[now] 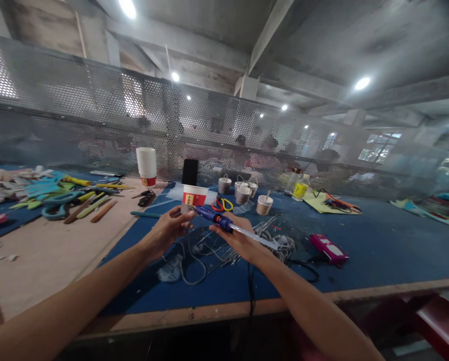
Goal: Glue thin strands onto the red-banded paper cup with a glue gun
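Observation:
My right hand (236, 235) is wrapped round a blue hot glue gun (214, 215), with a long clear glue stick (255, 236) jutting from its back end. The gun's nozzle meets a small greyish piece (187, 207) pinched in the fingertips of my left hand (168, 228); its shape is partly hidden by the fingers. Just behind them stands a red and white paper cup (195, 193). Grey cord (193, 282) trails below my hands, and a tangle of cord and thin metal rods (280, 246) lies to the right of them.
Several small grey buckets with looped handles (243, 194) and a tan cup (264, 205) stand behind. Red and yellow scissors (224, 204), a dark phone (190, 172) and stacked paper cups (146, 165) are nearby. Clay tools (92, 206) lie left, a magenta box (328, 248) right.

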{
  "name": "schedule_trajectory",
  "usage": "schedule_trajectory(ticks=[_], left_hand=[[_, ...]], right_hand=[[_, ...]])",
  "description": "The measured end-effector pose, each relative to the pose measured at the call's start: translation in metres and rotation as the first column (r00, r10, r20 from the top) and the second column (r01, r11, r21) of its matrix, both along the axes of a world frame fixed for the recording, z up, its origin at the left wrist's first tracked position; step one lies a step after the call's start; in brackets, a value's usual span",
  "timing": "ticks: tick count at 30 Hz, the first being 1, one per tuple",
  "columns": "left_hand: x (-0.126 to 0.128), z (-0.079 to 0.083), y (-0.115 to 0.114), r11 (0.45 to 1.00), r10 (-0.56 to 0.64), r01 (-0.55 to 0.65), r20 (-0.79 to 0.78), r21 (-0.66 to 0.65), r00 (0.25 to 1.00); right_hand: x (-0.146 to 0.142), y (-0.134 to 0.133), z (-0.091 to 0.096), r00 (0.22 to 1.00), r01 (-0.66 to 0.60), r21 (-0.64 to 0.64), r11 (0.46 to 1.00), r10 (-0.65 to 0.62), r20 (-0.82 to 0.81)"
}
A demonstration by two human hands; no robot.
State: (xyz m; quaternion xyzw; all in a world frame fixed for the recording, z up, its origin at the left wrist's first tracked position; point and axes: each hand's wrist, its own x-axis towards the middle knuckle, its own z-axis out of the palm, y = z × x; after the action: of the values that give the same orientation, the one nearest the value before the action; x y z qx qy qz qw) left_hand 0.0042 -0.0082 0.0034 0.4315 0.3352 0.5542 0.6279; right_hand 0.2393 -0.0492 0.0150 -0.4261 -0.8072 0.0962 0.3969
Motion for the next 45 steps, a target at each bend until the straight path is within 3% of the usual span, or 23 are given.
schedule_trajectory(ticks=[29,45], left_hand=[[-0.0035,-0.0055,0.0070,0.998,-0.059,0.059,0.042,-0.010,0.997],[-0.0023,0.0004,0.0018,0.997,-0.067,0.068,0.054,-0.020,0.996]], right_hand=[[0.0031,0.0057,-0.0056,1.000,0.000,0.039,0.999,0.001,-0.026],[0.0035,0.0082,-0.0063,1.000,0.007,0.092,0.996,-0.006,-0.015]])
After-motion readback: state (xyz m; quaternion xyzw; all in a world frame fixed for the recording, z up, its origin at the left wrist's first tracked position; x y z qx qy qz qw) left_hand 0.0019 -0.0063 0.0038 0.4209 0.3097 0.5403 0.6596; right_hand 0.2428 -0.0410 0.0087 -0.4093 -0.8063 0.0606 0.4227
